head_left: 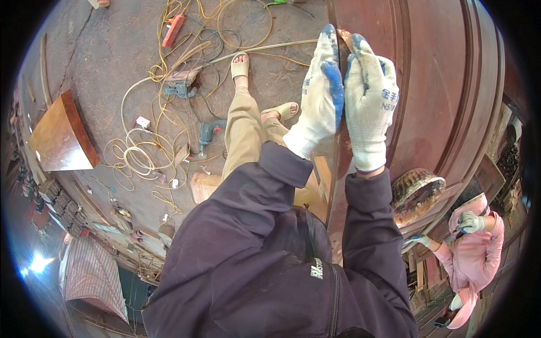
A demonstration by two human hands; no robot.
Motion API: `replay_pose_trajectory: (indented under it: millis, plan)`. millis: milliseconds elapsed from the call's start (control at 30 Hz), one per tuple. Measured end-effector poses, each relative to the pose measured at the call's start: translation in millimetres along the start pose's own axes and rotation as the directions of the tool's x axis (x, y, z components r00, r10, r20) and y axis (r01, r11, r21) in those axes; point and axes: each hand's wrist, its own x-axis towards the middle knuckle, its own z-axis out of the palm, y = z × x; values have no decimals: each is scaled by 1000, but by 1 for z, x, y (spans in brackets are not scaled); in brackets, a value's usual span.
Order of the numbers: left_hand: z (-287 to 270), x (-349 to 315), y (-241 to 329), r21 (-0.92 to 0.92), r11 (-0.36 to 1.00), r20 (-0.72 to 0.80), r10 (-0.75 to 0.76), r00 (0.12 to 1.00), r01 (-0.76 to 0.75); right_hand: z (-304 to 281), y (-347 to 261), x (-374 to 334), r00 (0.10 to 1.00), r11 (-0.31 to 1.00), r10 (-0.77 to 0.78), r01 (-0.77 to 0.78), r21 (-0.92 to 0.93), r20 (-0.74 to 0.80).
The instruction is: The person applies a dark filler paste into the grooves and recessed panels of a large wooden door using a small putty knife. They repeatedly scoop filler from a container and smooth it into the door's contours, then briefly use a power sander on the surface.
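Observation:
Both my hands wear off-white knit gloves with blue coating on the palm side. My left hand (322,90) stretches along the near-left edge of a large reddish-brown wooden panel (431,84), fingers straight and together, palm turned toward the edge. Beside it, over the panel, my right hand (369,101) has bent fingers, closed around a small orange-brown piece (344,38) whose kind I cannot make out. Most of that piece is hidden by the glove. Grooves run lengthwise along the panel. A ribbed, crusted basin (417,198) rests tilted on it, near my right forearm.
On the floor to the left lie a teal power drill (209,135), a blue-grey power tool (181,87), a red power strip (173,31) and tangled cables (141,155). A glossy brown board (65,135) is farther left. A person in pink (473,250) with gloves works at lower right.

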Motion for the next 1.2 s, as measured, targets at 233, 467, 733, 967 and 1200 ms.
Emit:
replay_pose_trajectory:
  millis: [233,467,733,967,1200]
  plan:
    - [0,2,0,234,969,16,72,997,-73,3,2,-3,999,998,25,-23,53,-35]
    - [2,2,2,301,950,12,89,996,-89,4,6,-5,999,998,41,-40,55,-31]
    - [2,3,-3,239,970,-11,44,999,-40,3,5,-2,999,1000,5,-4,27,-31]
    - [-6,1,-14,269,960,34,-86,996,74,4,4,-1,999,1000,11,-11,9,-40]
    - [-10,6,1,481,868,-1,141,990,-123,5,7,0,997,999,-27,29,30,-67]
